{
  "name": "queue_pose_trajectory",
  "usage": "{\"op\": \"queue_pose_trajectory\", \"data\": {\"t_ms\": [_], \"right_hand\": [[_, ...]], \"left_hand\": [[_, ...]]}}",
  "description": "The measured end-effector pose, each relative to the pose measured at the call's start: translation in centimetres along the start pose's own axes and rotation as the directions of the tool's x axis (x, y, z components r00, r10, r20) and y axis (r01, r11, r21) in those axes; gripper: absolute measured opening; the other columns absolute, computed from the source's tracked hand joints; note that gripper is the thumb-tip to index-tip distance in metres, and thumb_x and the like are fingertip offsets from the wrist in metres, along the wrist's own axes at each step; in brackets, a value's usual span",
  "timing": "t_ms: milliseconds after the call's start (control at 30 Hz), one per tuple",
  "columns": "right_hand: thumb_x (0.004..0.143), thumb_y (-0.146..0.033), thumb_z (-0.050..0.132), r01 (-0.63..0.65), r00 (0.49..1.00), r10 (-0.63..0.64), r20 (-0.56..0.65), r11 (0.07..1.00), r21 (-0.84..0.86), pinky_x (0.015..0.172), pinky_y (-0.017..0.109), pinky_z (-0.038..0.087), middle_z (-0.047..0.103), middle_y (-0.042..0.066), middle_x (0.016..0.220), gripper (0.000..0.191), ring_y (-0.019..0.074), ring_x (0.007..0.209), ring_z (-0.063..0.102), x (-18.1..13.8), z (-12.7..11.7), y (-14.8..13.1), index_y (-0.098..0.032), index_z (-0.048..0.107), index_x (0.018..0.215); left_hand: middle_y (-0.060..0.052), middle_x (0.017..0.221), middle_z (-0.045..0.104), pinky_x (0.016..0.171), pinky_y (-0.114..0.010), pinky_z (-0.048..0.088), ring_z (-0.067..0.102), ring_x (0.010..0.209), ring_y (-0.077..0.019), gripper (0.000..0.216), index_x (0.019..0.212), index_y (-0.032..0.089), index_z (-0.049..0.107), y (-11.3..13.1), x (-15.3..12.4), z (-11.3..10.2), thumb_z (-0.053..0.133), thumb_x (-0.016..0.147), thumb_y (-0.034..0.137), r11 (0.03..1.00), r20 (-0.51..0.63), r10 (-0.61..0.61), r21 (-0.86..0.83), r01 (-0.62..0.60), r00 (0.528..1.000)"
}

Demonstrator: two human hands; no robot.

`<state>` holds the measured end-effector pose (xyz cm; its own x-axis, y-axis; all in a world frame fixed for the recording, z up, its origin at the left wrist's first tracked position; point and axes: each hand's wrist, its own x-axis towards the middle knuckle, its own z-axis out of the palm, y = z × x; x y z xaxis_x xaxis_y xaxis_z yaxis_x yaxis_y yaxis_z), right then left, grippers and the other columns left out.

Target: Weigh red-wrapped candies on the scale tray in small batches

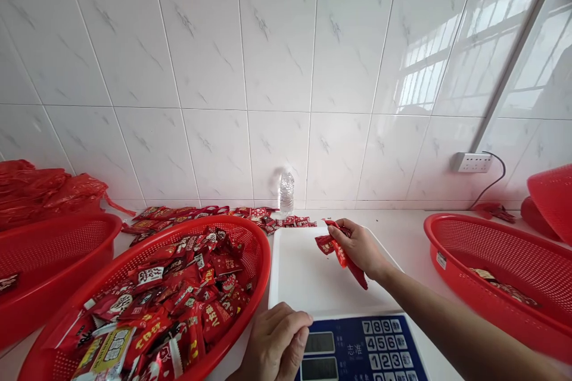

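My right hand (360,247) hovers over the white pan (308,274) of an electronic scale, closed on a few red snack packets (335,244). My left hand (277,342) rests at the scale's front left corner, its fingers curled on the edge beside the blue keypad (382,348); nothing shows in it. A red basket (147,303) heaped with red snack packets sits just left of the scale.
Another red basket (500,280) holding a few packets stands to the right, with a third (49,256) at far left. Loose packets (214,214) and a water bottle (286,192) lie along the tiled wall. A wall socket (472,162) is at the right.
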<state>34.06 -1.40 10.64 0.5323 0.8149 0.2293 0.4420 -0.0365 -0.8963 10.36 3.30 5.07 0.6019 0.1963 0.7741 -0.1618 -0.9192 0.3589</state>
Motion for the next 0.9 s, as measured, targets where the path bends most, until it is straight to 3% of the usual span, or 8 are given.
{"op": "queue_pose_trajectory", "data": {"t_ms": [267,500,733,900], "right_hand": [[0.084,-0.062,0.051,-0.01,0.999,0.014,-0.048,0.996,0.093,0.051,0.024,0.041,0.06,0.0,0.066,0.043,0.0118,0.054,0.05,0.8,0.1,1.0,-0.02,0.062,0.09],[0.087,-0.061,0.045,-0.029,1.0,0.029,-0.005,0.998,0.055,0.052,0.024,0.041,0.056,-0.002,0.066,0.043,0.0108,0.054,0.048,0.8,-0.2,0.9,-0.021,0.06,0.094],[0.086,-0.053,0.052,0.019,0.956,0.035,0.291,0.983,-0.181,0.049,0.023,0.039,0.061,-0.001,0.065,0.034,0.011,0.053,0.051,0.0,-0.8,0.2,-0.021,0.06,0.078],[0.083,-0.043,0.056,0.1,0.961,0.034,0.276,0.883,-0.458,0.053,0.026,0.034,0.066,0.003,0.073,0.023,0.0151,0.06,0.054,-0.3,-0.3,0.6,-0.022,0.061,0.075]], "left_hand": [[-0.002,0.074,0.062,0.065,-0.026,0.048,0.059,0.067,-0.0148,0.018,0.105,0.02,0.058,0.2,0.3,-0.2,0.043,0.096,0.015,1.0,-0.002,0.021,-0.001,-0.021,1.0],[-0.003,0.075,0.063,0.065,-0.026,0.048,0.059,0.067,-0.0152,0.018,0.104,0.02,0.058,0.2,0.2,0.0,0.042,0.097,0.016,1.0,-0.022,0.012,0.002,-0.012,1.0],[-0.004,0.078,0.064,0.067,-0.027,0.049,0.059,0.07,-0.0156,0.02,0.107,0.02,0.057,0.1,0.1,-0.1,0.042,0.096,0.014,1.0,0.023,-0.004,-0.004,0.004,1.0],[-0.003,0.08,0.065,0.069,-0.026,0.049,0.06,0.073,-0.0156,0.02,0.107,0.021,0.058,0.0,-0.1,0.1,0.043,0.096,0.013,0.999,0.03,-0.033,0.005,0.033,0.999]]}}
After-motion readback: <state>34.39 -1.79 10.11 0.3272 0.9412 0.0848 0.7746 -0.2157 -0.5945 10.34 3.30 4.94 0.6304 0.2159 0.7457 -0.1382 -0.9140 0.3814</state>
